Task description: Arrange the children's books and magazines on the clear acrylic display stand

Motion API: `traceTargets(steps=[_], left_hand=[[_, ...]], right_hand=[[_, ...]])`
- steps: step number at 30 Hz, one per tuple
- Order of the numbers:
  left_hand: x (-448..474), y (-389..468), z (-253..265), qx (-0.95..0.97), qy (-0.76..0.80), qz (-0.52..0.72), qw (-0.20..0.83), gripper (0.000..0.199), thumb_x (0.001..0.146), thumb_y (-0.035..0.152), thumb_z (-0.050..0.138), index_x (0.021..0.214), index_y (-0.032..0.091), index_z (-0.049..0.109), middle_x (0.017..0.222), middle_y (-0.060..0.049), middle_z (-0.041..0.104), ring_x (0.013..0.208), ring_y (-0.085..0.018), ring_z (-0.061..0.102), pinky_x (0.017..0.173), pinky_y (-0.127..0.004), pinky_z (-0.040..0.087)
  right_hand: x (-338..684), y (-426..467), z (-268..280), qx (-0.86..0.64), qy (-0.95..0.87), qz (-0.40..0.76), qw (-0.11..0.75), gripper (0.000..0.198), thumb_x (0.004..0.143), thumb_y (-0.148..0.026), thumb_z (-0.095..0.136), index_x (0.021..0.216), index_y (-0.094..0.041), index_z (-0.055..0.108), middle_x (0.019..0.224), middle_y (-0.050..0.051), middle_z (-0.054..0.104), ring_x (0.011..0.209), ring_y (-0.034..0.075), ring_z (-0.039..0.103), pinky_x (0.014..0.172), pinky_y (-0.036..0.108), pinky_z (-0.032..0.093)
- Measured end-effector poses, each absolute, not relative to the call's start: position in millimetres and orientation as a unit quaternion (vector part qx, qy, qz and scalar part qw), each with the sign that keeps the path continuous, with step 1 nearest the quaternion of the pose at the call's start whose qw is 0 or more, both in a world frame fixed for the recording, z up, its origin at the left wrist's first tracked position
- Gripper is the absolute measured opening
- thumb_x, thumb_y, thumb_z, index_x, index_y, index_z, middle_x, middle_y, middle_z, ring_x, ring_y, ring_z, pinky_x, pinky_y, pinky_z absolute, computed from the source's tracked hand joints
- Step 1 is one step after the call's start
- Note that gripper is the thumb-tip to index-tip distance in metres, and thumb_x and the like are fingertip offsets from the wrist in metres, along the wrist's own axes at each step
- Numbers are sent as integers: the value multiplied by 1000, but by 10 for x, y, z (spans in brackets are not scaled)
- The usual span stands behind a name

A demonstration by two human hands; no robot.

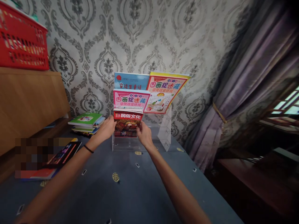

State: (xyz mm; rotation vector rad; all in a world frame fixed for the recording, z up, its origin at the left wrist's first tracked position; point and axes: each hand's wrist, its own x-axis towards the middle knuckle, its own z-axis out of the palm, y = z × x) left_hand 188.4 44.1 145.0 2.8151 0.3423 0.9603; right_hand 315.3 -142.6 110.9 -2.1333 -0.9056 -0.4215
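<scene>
A dark red book [127, 124] with white lettering stands upright in the front left of a clear tiered book rack [165, 132]. My left hand [109, 127] grips its left edge, and my right hand [144, 134] has hold of its right edge; both hands' fingers are closed on it. Behind it, one tier up, is a pink picture book [132, 99]. Farther back rises a blue book [131, 81], its lower part hidden. To the right a yellow-edged picture book [164, 93] leans in the rack.
A stack of books [85, 119] with a green one on top lies left of the rack. More books [64, 155] lie nearer, partly blurred out. A wooden cabinet [30, 102] bears a red basket [25, 40]. Right of the blue-covered table [137, 199] hangs a purple curtain [224, 93].
</scene>
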Motion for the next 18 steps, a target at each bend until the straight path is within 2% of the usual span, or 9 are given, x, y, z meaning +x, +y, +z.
traceTargets(steps=[10, 18], left_hand=[[1828, 276, 1575, 951, 173, 242, 85, 14, 101, 17, 40, 109, 11, 50, 113, -21, 67, 108, -29, 67, 87, -37, 50], [1834, 211, 1593, 947, 198, 234, 97, 18, 101, 17, 39, 112, 9, 50, 114, -23, 66, 108, -31, 68, 89, -41, 51]], right_hand=[[3150, -1391, 1169, -856, -329, -150, 369, 31, 94, -19, 48, 121, -16, 63, 108, 12, 76, 96, 28, 70, 77, 32, 47], [3194, -1376, 1127, -847, -334, -158, 382, 32, 92, -17, 48, 120, -17, 64, 109, 12, 76, 95, 28, 69, 78, 33, 48]])
